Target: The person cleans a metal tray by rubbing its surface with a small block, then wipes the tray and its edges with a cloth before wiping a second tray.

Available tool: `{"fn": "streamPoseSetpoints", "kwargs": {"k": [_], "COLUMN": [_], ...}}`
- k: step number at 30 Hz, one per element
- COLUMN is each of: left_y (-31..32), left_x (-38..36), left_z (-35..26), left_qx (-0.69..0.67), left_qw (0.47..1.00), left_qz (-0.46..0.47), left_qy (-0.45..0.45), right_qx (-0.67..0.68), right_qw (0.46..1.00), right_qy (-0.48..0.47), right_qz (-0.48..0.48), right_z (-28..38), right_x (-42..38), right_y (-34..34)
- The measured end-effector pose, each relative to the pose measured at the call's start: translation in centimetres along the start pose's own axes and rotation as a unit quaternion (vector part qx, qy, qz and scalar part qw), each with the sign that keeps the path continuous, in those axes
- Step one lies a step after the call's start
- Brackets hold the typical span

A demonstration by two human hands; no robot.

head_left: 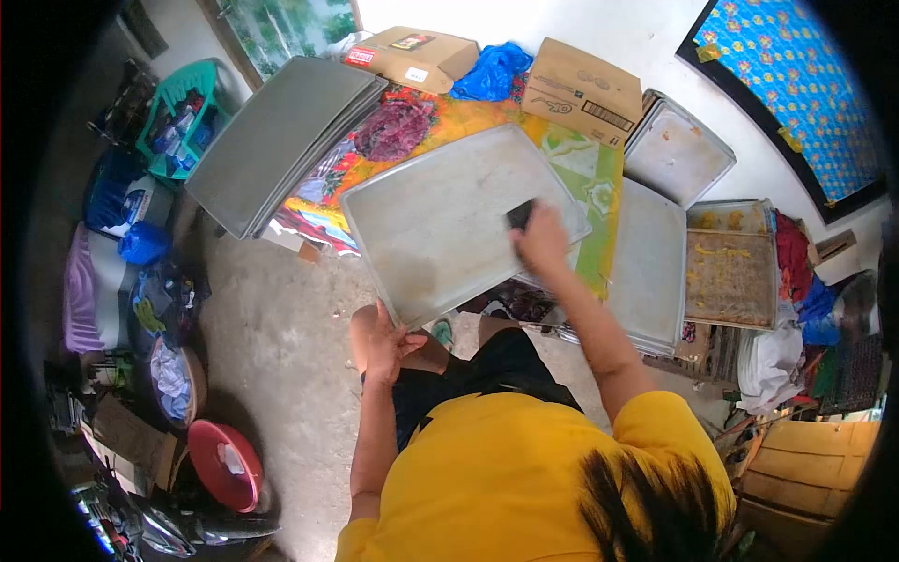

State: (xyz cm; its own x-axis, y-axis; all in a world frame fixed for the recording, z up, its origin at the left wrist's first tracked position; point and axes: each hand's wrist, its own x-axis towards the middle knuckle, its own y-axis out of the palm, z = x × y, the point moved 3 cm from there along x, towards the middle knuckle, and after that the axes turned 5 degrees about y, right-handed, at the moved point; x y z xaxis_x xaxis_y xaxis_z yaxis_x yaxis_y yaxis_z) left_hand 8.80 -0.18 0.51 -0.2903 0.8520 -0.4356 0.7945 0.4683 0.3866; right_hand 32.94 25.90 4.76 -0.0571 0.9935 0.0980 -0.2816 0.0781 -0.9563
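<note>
The metal tray (pixel 440 206) lies slantwise across the cloth-covered worktop (pixel 604 201), its near left corner jutting past the edge above the person's leg. Its broad face is up and bears faint stains; nothing is set on it. Beside it leans a stack of grey sheets (pixel 281 131).

Two cardboard boxes stand at the back: the right one (pixel 585 89) and the left one (pixel 412 56); the contents of both are hidden. On the floor, the red basin (pixel 207 459) holds something small and pale, and the round basket (pixel 197 375) behind it holds crumpled whitish cloth.

Of the hands, the left (pixel 386 345) is at the jutting corner, fingers spread and touching the rim. The right (pixel 543 245) is closed round a small dark block (pixel 521 214), pressed to the tray's right part.

The block would work best held flat, with even, overlapping strokes out to the raised rim. Light pressure suits the unsupported corner, which the left hand should steady lest the tray tip or slide.
</note>
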Motion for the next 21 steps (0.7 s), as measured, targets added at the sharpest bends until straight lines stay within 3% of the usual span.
{"fn": "streamPoseSetpoints", "kwargs": {"k": [1,2,6,9,12,13,16,18,21], "left_y": [0.4,0.6,0.0,0.2,0.6,0.4,0.2,0.7,2.0], "left_x": [-0.1,-0.1,-0.6,-0.9,-0.6,-0.5,-0.6,-0.8,-0.4], "left_z": [-0.4,-0.5,0.0,0.3,0.9,1.0,0.8,0.8,1.0], "left_qx": [-0.005,-0.009,-0.012,0.008,0.013,0.019,0.018,0.013,0.015], "left_qw": [1.0,1.0,0.999,0.998,0.998,0.998,0.997,0.997,0.997], "left_qz": [-0.005,-0.01,0.036,0.052,0.053,0.062,0.069,0.065,0.067], "left_qy": [0.004,0.007,-0.016,-0.031,-0.019,-0.02,-0.029,-0.032,-0.025], "right_qx": [0.001,0.013,0.012,0.038,0.014,0.043,0.051,0.046,0.029], "right_qw": [0.996,0.993,0.998,0.996,0.995,0.989,0.998,0.995,0.999], "right_qy": [-0.041,-0.106,0.039,0.071,-0.065,-0.122,-0.004,0.083,0.046], "right_qz": [0.073,0.058,-0.04,-0.044,0.075,0.068,0.043,-0.041,-0.006], "right_z": [3.5,4.7,-1.0,-0.4,7.4,8.4,5.2,1.3,3.5], "right_x": [-2.6,-4.1,2.4,1.2,-5.9,-7.2,-2.2,1.6,-0.3], "right_y": [-1.4,-0.8,-1.1,-1.7,0.6,0.8,0.5,-1.3,0.7]}}
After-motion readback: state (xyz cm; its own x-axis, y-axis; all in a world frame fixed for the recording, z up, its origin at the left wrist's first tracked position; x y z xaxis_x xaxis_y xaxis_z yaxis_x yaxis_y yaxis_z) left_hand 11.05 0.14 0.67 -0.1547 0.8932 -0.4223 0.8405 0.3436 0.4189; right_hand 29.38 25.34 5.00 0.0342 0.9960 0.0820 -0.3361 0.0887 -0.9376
